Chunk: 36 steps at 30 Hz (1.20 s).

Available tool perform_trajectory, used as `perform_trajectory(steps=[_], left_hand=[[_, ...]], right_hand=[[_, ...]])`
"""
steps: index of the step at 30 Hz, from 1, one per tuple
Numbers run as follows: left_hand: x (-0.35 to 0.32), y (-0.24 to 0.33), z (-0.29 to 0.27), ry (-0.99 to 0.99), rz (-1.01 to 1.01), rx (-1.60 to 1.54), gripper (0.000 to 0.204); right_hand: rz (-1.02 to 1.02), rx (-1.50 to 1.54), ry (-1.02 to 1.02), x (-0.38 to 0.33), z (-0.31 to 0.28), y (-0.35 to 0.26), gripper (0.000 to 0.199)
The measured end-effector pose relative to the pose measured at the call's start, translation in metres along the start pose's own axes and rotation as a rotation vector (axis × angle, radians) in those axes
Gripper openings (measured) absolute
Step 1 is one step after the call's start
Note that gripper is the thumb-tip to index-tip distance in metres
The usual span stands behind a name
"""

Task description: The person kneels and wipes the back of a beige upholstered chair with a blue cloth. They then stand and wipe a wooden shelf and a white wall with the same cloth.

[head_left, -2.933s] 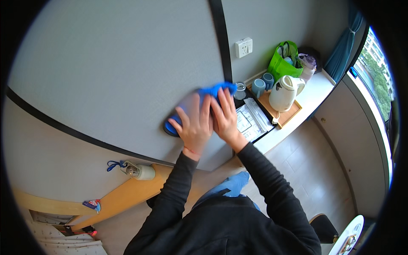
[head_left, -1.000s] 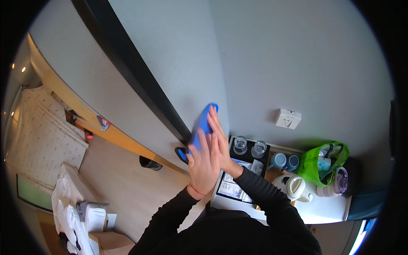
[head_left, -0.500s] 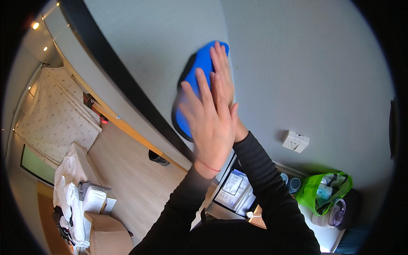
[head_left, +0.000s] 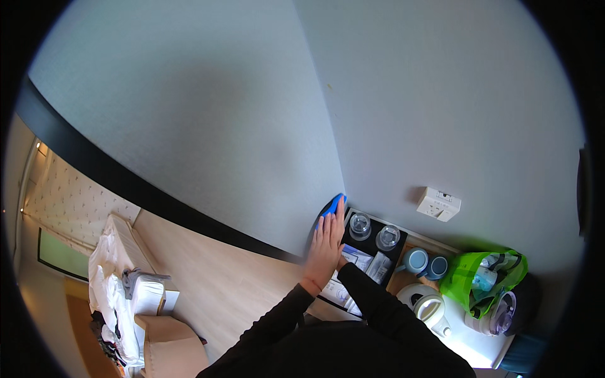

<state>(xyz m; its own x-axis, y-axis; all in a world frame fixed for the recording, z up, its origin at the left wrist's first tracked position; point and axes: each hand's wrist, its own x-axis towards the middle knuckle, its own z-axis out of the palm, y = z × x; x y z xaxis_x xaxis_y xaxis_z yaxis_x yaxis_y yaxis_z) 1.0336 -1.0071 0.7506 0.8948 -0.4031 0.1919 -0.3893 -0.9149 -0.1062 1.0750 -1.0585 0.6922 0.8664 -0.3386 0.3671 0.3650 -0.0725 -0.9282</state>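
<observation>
Fingers (head_left: 326, 228) of the left hand (head_left: 323, 252) are stretched out flat and close together, grasping nothing, pressed palm-down onto a blue cloth (head_left: 329, 209) against the grey wall (head_left: 208, 126). The right hand (head_left: 340, 242) lies just beside and partly behind the left one; only its edge shows, its fingers seem equally straight along the cloth, though how they lie underneath cannot be told. The blue cloth sits at the wall's vertical corner line, its tip showing beyond the fingertips, just left of a black tray (head_left: 372, 246). On that tray stand two upturned clear glasses (head_left: 360, 225), with flat packets nearer the person. Right of the tray are two blue mugs (head_left: 416, 259), then a white kettle (head_left: 430, 309) nearer, and a green bag (head_left: 482, 277) farther right on the white counter (head_left: 472, 343). A white wall socket (head_left: 438, 203) sits on the wall above the mugs. A black band (head_left: 126, 183) runs across the wall to the left, above pale wood panelling (head_left: 208, 283). Both forearms wear dark sleeves (head_left: 372, 302).
</observation>
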Motion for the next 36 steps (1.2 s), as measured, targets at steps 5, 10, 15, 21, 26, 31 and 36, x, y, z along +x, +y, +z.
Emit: perform_trajectory(steps=[5,10,15,21,26,31,36], left_hand=[[0.003,-0.004,-0.049,0.276,-0.046,-0.218,0.079],[0.016,-0.009,-0.092,0.359,-0.131,-0.05,0.077],[0.024,-0.007,-0.033,0.233,-0.007,-0.141,0.079],[0.018,-0.004,0.072,0.168,0.165,-0.329,0.085],[0.021,-0.002,0.027,0.209,0.079,-0.42,0.086],[0.034,-0.007,-0.093,0.409,-0.103,-0.244,0.072],[0.057,-0.019,-0.164,0.815,-0.187,-0.06,0.058]], right_hand=[[-0.081,0.033,-0.012,-0.003,0.008,-0.027,0.059],[-0.313,0.049,0.023,0.047,0.02,-0.063,0.058],[-0.262,0.008,0.042,0.05,0.013,-0.037,0.058],[0.01,-0.039,0.006,-0.007,0.002,0.002,0.057],[-0.084,-0.02,-0.026,0.008,-0.001,-0.031,0.056],[-0.472,0.006,-0.029,0.076,0.007,-0.126,0.055],[-0.891,-0.038,0.054,0.168,0.041,-0.214,0.055]])
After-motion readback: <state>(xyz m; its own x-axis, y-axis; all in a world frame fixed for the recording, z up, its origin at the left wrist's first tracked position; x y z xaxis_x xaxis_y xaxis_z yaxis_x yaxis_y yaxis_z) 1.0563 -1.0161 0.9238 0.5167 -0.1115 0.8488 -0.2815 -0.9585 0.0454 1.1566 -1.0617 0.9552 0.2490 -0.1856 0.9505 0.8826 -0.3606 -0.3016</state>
